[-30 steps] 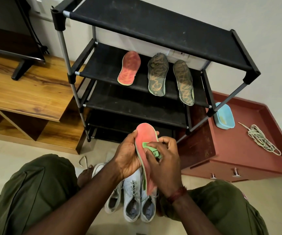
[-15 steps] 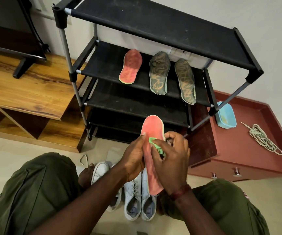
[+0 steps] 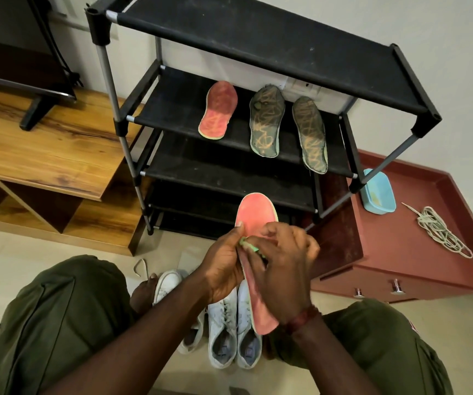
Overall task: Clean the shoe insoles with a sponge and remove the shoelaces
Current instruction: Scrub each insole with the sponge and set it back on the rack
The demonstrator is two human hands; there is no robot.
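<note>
My left hand (image 3: 222, 269) grips a pink insole (image 3: 255, 213) upright by its left edge, above the white sneakers (image 3: 224, 323) on the floor. My right hand (image 3: 283, 269) pinches a green sponge (image 3: 251, 248) against the insole's middle. On the black shoe rack (image 3: 258, 38), the second shelf holds another pink insole (image 3: 218, 111) and two dark worn insoles (image 3: 266, 122), (image 3: 310, 135). A bundle of pale shoelaces (image 3: 440, 232) lies on the red cabinet (image 3: 386, 252) at right.
A light blue tub (image 3: 379, 195) stands on the red cabinet beside the rack leg. A wooden TV bench (image 3: 44, 149) with a TV stand foot is at left. My knees in green trousers frame the sneakers. A loose lace end (image 3: 140, 266) lies on the floor.
The insole and both hands have risen and shifted right. The sponge has slid along the insole under my right hand's fingers.
</note>
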